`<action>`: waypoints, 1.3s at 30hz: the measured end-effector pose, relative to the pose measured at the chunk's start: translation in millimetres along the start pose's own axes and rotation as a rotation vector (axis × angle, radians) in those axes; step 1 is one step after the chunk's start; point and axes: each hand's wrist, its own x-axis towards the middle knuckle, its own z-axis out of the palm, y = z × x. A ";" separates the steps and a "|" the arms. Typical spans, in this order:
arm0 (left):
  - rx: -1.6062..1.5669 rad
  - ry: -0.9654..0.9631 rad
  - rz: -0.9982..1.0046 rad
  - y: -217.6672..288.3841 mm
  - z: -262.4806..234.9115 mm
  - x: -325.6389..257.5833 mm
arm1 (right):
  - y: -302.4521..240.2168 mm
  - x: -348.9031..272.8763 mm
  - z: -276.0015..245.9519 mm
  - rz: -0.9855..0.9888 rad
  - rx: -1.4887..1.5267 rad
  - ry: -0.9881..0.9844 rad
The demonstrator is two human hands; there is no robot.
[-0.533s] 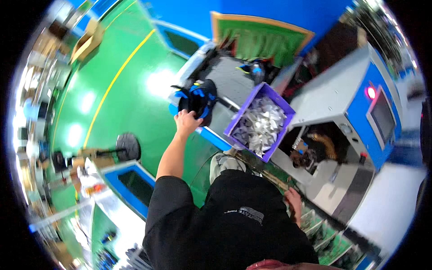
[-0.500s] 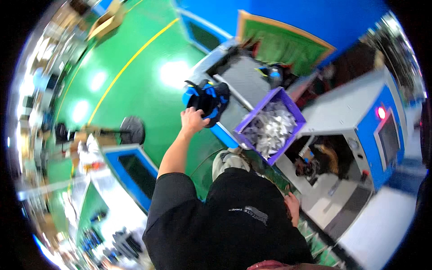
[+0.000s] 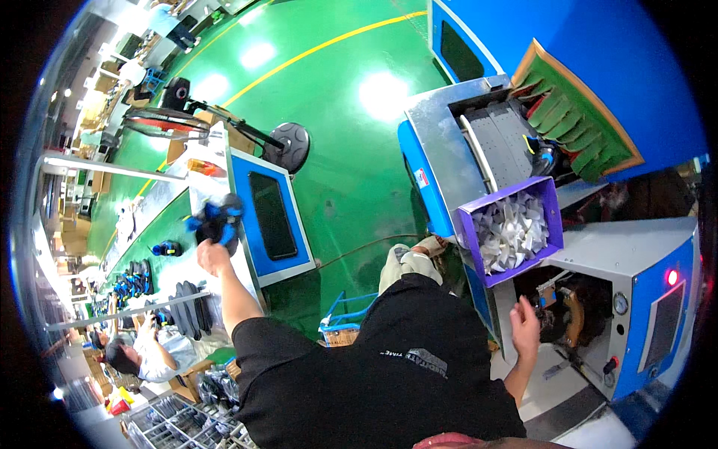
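My left hand, arm stretched out to the left, grips black-and-blue shoes at their lower end; whether there is one or a pair I cannot tell. They are over the end of a long bench with a green belt. My right hand is raised beside the grey-and-blue machine, fingers extended with nothing in them. Above that hand stands a purple box filled with crumpled white pieces. Another black-and-blue shoe lies on the grey conveyor in front of a green strip curtain.
Several shoes stand along the green belt at the left, with a co-worker beside it. A round-based black stand is on the green floor. A blue-framed cart sits left of my legs. A wire rack is at the lower left.
My view has turned left. My left hand has carried the shoes from beside the conveyor over to the bench on the left. My right hand has risen beside the machine.
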 end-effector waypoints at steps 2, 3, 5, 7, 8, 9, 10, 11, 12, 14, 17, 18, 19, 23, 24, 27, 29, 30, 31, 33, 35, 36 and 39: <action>0.008 -0.028 -0.501 71.4 4.1 4.4 | -49.4 4.3 -18.1 -0.091 0.036 0.092; -0.086 -0.088 -0.662 115.2 7.4 -1.5 | -77.3 5.2 -33.3 -0.198 -0.043 0.161; -0.203 -0.309 0.092 171.4 43.3 -42.5 | -107.6 10.7 -58.0 -0.438 -0.091 0.456; -0.551 -0.587 0.545 268.1 79.3 -107.6 | -123.5 19.8 -89.0 -0.536 -0.161 0.868; -0.681 -0.708 0.672 337.8 76.8 -149.2 | -120.8 24.7 -108.3 -0.546 -0.263 1.081; -0.799 -0.830 0.793 397.4 63.7 -195.3 | -117.3 28.2 -128.3 -0.558 -0.376 1.278; -0.894 -0.977 0.894 461.7 50.3 -236.4 | -115.0 30.3 -149.0 -0.514 -0.470 1.353; -0.978 -1.113 0.979 524.2 34.4 -273.4 | -109.6 38.5 -166.3 -0.484 -0.550 1.416; -0.947 -1.183 1.043 583.5 11.9 -310.4 | -97.0 49.7 -178.7 -0.435 -0.661 1.398; -0.935 -1.323 1.139 684.8 -25.2 -372.8 | -78.7 61.4 -183.4 -0.304 -0.995 1.391; -0.893 -1.438 1.108 796.7 -57.1 -450.2 | -59.6 73.3 -180.8 -0.339 -1.161 1.489; -0.848 -1.483 1.060 828.1 -74.6 -476.0 | -54.9 73.9 -179.9 -0.326 -1.179 1.530; -0.788 -1.538 1.024 847.3 -95.8 -506.1 | -50.8 72.2 -176.0 -0.297 -1.207 1.562; -0.975 -1.495 1.219 905.6 -40.6 -556.6 | -44.3 85.6 -173.8 -0.346 -1.210 1.566; -0.942 -1.190 1.465 910.3 -15.0 -555.1 | -47.2 89.5 -175.3 -0.362 -1.222 1.554; -0.992 -1.747 1.209 894.8 -27.7 -557.4 | -34.5 72.3 -172.1 -0.296 -1.275 1.535; -1.316 -2.018 0.928 888.1 -3.8 -518.1 | -38.3 80.8 -175.1 -0.328 -1.233 1.610; -1.139 -1.985 0.968 888.2 -1.4 -494.9 | -38.4 83.1 -174.2 -0.324 -1.200 1.641; -0.966 -1.943 1.007 887.9 -7.9 -470.0 | -40.2 81.8 -173.7 -0.314 -1.173 1.673; -1.074 -1.920 0.994 873.3 -12.1 -428.3 | -47.3 79.3 -177.7 -0.324 -1.145 1.658; -1.340 -1.949 0.846 840.8 -53.9 -407.6 | -46.1 73.9 -174.6 -0.297 -1.128 1.629; -1.320 -2.044 0.757 826.0 -74.8 -392.7 | -50.3 69.3 -174.5 -0.287 -1.078 1.613; -1.319 -1.807 0.826 766.5 -58.1 -332.9 | -85.0 73.3 -169.4 -0.277 -0.816 1.527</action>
